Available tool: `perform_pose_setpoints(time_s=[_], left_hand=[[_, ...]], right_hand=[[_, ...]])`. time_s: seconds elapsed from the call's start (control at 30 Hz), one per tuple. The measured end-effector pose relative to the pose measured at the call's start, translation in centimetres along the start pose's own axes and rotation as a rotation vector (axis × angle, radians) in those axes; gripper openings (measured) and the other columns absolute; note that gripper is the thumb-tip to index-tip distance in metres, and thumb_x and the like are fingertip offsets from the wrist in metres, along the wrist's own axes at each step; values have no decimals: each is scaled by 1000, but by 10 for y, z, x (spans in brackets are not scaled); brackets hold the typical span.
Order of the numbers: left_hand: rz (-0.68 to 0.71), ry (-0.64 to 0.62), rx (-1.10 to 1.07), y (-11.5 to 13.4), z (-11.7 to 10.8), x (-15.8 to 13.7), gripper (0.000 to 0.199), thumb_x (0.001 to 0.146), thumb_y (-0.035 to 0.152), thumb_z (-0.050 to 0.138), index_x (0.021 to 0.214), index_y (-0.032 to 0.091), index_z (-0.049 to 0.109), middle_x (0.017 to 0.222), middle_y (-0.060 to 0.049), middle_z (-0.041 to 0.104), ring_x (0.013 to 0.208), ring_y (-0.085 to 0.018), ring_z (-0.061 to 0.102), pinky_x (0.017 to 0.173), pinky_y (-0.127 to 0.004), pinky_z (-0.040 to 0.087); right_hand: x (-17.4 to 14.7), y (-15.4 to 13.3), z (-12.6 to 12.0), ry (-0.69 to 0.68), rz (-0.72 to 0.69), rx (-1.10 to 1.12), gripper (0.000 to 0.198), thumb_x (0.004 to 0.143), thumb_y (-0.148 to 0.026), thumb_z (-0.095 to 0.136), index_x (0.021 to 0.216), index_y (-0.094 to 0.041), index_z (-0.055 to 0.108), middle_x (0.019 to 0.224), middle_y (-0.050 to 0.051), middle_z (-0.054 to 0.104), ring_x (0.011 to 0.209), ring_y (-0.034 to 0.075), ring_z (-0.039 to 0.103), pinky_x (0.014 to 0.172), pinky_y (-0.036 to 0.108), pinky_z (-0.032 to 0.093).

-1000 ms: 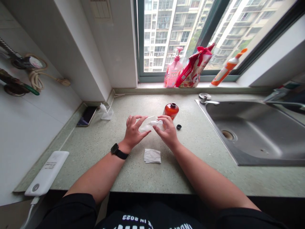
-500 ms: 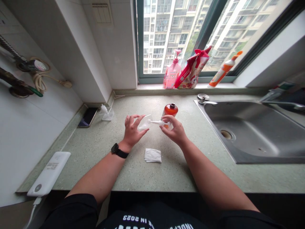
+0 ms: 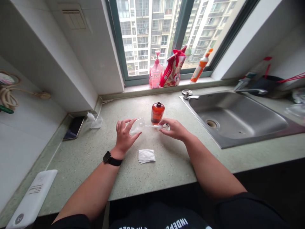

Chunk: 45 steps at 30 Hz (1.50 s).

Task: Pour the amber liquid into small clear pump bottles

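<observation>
Left hand (image 3: 124, 135), widely curled, grips a clear bottle (image 3: 137, 126); right hand (image 3: 175, 128) pinches a white-tubed top (image 3: 154, 126), tip just beside the bottle's mouth. Behind, toward the back edge of the surface (image 3: 119, 109), an uncapped amber bottle (image 3: 157, 112) appears part-filled.

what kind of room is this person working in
Most likely a home kitchen: a stainless steel sink is set into the speckled green countertop, and a pink pump bottle stands on the sill by the window.
</observation>
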<state>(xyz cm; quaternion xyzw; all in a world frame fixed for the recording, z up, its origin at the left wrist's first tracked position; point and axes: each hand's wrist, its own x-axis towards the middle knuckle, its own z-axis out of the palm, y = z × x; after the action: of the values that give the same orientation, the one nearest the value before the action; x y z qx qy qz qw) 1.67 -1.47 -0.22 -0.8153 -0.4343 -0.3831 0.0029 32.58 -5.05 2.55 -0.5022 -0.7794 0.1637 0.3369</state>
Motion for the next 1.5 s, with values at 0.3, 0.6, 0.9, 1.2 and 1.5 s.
perform_pose_setpoints(time_s=[0.3, 0.6, 0.9, 1.2, 1.5], left_hand=[[-39, 14, -89, -4, -1, 2, 66, 91, 48, 86, 150, 29, 62, 134, -12, 65, 128, -33, 63, 121, -55, 45], [-48, -9, -132, -5, 1, 3, 65, 92, 51, 83, 149, 27, 64, 131, -12, 65, 126, -34, 63, 118, -54, 49], [-69, -6, -158, -4, 1, 4, 67, 89, 47, 86, 149, 29, 63, 131, -10, 66, 126, -33, 64, 116, -51, 51], [-90, -10, -170, -3, 2, 3, 67, 89, 47, 87, 148, 29, 63, 132, -10, 66, 126, -32, 64, 117, -51, 51], [-99, -25, -175, -2, 1, 3, 67, 89, 47, 86, 149, 28, 63, 133, -11, 66, 127, -33, 64, 117, -52, 50]], right_hand=[[-10, 31, -37, 97, 159, 204, 31, 89, -45, 78, 113, -25, 76, 103, 4, 81, 95, 22, 73, 91, 39, 59], [-33, 78, -75, 27, 386, 3, 17, 84, -28, 76, 101, -25, 77, 105, 4, 82, 103, 24, 76, 94, 40, 59], [-37, 81, -72, -12, 431, -184, 18, 83, -21, 80, 100, -27, 77, 109, 4, 83, 104, 26, 77, 93, 40, 59], [-37, 90, -64, -3, 410, -269, 18, 80, -22, 84, 95, -28, 77, 102, 3, 82, 93, 24, 75, 81, 37, 58], [-35, 90, -61, -5, 397, -285, 20, 80, -18, 84, 95, -26, 75, 102, 4, 80, 91, 24, 73, 80, 37, 56]])
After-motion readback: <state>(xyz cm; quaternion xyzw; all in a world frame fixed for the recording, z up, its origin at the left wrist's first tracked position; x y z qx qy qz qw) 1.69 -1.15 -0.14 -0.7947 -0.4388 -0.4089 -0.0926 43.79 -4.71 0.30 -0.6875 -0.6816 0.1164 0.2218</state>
